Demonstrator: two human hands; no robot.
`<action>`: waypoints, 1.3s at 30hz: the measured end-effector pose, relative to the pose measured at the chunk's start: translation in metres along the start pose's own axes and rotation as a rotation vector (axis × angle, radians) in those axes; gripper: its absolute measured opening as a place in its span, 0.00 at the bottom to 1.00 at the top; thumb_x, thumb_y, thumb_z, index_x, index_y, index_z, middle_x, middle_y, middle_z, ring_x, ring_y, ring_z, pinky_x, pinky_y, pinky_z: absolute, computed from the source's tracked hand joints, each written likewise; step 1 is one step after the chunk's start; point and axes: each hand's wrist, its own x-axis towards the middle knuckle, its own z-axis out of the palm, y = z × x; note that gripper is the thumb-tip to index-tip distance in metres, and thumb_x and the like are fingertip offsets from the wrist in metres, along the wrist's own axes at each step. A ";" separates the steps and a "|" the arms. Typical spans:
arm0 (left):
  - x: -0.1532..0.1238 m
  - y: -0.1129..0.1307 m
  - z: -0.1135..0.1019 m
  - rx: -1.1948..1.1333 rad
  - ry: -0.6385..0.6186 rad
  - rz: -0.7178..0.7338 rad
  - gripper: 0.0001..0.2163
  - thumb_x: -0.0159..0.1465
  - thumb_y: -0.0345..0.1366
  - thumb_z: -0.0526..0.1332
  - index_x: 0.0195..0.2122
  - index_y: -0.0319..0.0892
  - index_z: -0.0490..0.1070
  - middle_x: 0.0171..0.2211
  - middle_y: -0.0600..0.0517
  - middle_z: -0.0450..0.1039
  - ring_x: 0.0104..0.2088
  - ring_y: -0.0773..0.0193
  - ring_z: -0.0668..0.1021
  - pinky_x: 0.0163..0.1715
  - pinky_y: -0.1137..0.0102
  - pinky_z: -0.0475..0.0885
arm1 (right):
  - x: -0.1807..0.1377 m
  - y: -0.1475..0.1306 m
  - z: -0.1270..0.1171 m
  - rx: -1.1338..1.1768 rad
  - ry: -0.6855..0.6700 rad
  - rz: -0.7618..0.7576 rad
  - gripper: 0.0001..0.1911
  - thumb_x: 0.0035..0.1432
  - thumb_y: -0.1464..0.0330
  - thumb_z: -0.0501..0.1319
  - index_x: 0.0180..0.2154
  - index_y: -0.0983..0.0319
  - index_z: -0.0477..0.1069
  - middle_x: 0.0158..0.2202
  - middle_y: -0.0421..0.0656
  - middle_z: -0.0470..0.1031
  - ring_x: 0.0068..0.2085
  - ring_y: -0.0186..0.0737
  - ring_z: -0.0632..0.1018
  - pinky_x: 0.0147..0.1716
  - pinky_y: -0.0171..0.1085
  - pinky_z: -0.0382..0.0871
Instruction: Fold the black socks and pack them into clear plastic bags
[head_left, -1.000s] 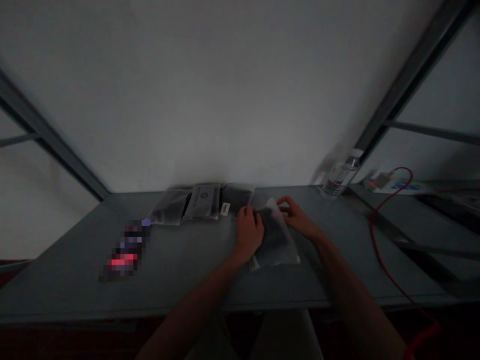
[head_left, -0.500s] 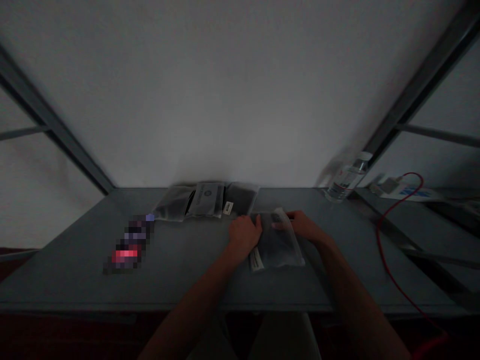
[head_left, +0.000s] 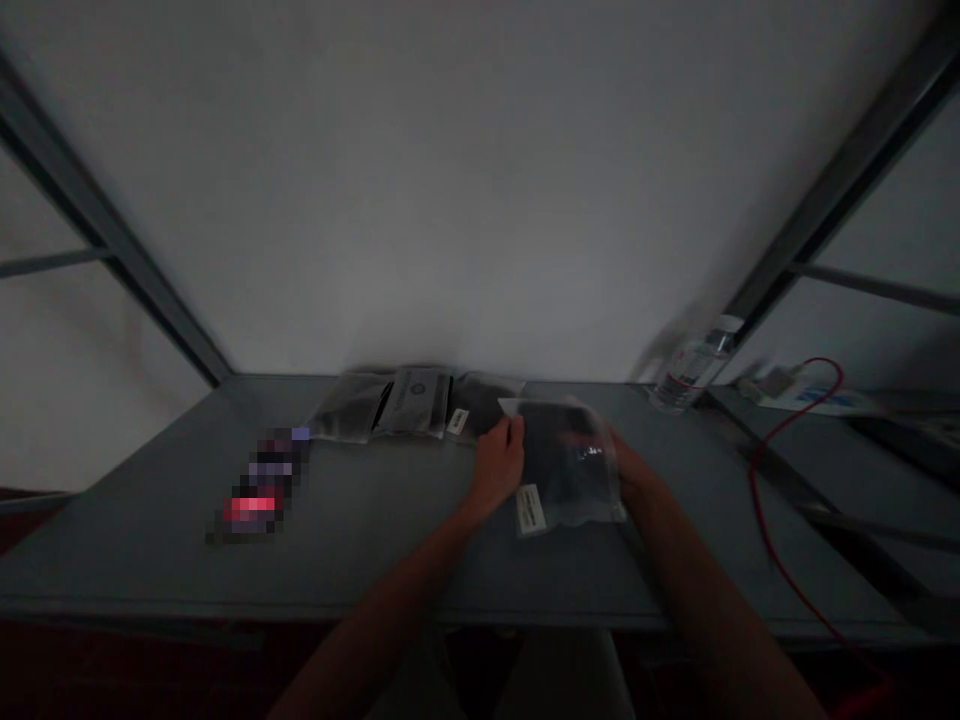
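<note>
Both hands hold one clear plastic bag [head_left: 566, 465] with something dark inside and a white label at its near left corner. It is lifted and tilted up above the grey table [head_left: 375, 540]. My left hand [head_left: 499, 468] grips the bag's left edge, fingers closed on it. My right hand [head_left: 626, 465] holds the right edge and is mostly hidden behind the bag. A row of similar dark bags [head_left: 409, 402] lies flat at the back of the table, just left of the held one.
A water bottle [head_left: 694, 365] stands at the back right by a metal frame post. A red cable [head_left: 780, 480] loops down across the right side. A blurred-out object [head_left: 259, 490] lies on the left. White wall behind.
The bag lay flat on the table under both hands; now its far edge has come up and it is lifted, tilted toward me.
</note>
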 end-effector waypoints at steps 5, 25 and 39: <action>-0.002 -0.003 -0.026 0.016 0.066 0.085 0.17 0.69 0.41 0.47 0.27 0.42 0.67 0.25 0.54 0.70 0.28 0.65 0.72 0.32 0.71 0.62 | 0.000 0.001 0.008 0.123 0.041 0.077 0.16 0.42 0.66 0.69 0.37 0.60 0.77 0.34 0.43 0.82 0.33 0.45 0.81 0.37 0.41 0.75; -0.060 -0.082 -0.178 0.707 0.573 0.122 0.23 0.66 0.48 0.50 0.52 0.35 0.64 0.52 0.34 0.67 0.57 0.41 0.68 0.52 0.48 0.67 | -0.021 0.027 0.022 -0.438 0.206 0.127 0.15 0.47 0.63 0.69 0.38 0.61 0.73 0.36 0.46 0.80 0.35 0.45 0.80 0.34 0.42 0.75; -0.132 -0.006 0.028 0.073 -0.069 0.179 0.29 0.58 0.33 0.62 0.61 0.42 0.57 0.65 0.38 0.56 0.63 0.47 0.64 0.57 0.50 0.66 | -0.069 0.049 0.010 -0.091 0.177 0.034 0.36 0.56 0.39 0.50 0.47 0.60 0.75 0.43 0.49 0.80 0.48 0.52 0.78 0.51 0.50 0.68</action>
